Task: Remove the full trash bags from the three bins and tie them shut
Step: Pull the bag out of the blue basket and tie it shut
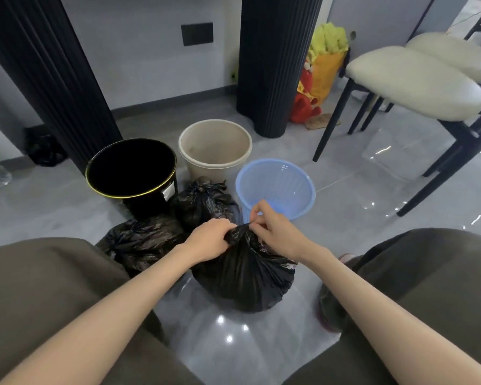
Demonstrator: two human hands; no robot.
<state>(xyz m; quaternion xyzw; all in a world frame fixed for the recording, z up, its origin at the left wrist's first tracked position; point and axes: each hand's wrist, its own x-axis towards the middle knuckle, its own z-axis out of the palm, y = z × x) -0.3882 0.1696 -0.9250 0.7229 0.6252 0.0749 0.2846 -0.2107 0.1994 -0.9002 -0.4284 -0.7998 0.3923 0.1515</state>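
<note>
At frame centre, the left hand (210,240) grips the third bag's (245,276) upright gathered neck while the right hand (275,232) pinches its top.

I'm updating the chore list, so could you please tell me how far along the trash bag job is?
Done: the black bin, beige bin and blue basket bin stand unlined; the farther bag looks knotted, and the left bag has an unclear top. In hand: the left hand grips the gathered neck of the third bag while the right hand pinches its top. Left: finishing that knot.
</note>
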